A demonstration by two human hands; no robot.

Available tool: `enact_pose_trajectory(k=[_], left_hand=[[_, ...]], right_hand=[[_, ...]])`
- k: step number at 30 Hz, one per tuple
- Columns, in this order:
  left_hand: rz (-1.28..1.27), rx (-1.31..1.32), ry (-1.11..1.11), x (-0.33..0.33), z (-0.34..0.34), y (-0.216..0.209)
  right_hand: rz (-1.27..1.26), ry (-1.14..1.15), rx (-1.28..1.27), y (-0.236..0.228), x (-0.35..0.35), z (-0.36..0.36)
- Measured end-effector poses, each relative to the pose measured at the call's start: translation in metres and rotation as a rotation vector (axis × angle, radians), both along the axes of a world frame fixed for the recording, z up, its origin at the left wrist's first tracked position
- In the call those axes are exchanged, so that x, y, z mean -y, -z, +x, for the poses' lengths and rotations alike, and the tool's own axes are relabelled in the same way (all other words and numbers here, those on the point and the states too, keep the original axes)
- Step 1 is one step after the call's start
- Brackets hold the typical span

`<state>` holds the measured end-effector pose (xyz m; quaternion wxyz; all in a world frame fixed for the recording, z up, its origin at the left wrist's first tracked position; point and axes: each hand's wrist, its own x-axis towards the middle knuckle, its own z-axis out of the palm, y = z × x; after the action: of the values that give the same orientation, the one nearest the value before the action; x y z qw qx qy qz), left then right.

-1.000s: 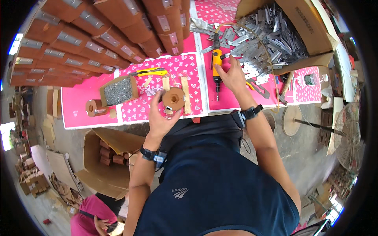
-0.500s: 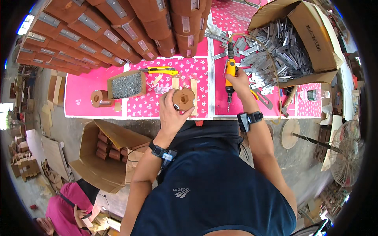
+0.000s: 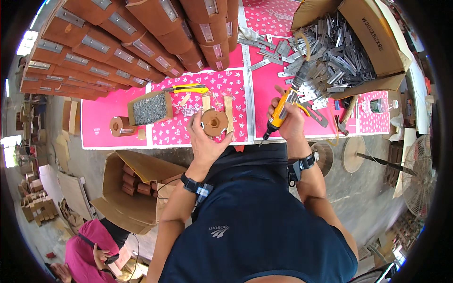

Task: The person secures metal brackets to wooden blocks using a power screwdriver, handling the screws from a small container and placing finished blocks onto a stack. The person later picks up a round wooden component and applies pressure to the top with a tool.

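My left hand [image 3: 206, 144] is closed around the sides of a round brown block [image 3: 215, 121] with a six-sided hole in its top face. Two pale wooden strips [image 3: 229, 111] lie on the table against this block. In my right hand [image 3: 294, 121] is a yellow and black power screwdriver [image 3: 280, 113], fingers wrapped about its body. It tilts, with its bit pointing toward me at the table's front edge, apart from the block. A yellow utility knife [image 3: 189, 88] lies beyond the block, beside an open box of small grey screws [image 3: 150, 108].
Stacked brown cylinders [image 3: 160, 42] with metal strips rise at the back left. Another brown block [image 3: 122, 126] stands left. A carton [image 3: 370, 37] spills metal strips [image 3: 330, 56] at right, near a hammer [image 3: 347, 113] and bottle [image 3: 377, 105]. A person in pink [image 3: 89, 247] is at lower left.
My right hand has swung the screwdriver from upright to tilted, its bit shifting left and toward me. My left hand keeps its grip on the block, and the view has shifted slightly.
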<state>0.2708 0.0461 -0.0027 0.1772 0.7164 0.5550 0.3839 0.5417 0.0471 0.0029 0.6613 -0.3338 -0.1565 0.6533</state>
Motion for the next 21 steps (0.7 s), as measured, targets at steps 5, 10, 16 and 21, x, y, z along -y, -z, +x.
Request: enact_pose_trajectory(k=[5, 10, 16, 21], left_hand=[[-0.102, -0.05, -0.085, -0.009, -0.001, 0.0], [-0.162, 0.032, -0.064, -0.006, -0.029, -0.004], [-0.082, 0.209, 0.131, -0.011, -0.015, -0.013], [0.05, -0.04, -0.098, 0.015, -0.013, -0.012]], right_hand=[[0.175, 0.217, 0.319, -0.02, -0.001, -0.009], [0.341, 0.35, 0.683, 0.001, 0.003, -0.018], [0.385, 0.361, 0.139, 0.163, 0.036, 0.069], [0.467, 0.31, 0.797, 0.047, 0.032, -0.002]])
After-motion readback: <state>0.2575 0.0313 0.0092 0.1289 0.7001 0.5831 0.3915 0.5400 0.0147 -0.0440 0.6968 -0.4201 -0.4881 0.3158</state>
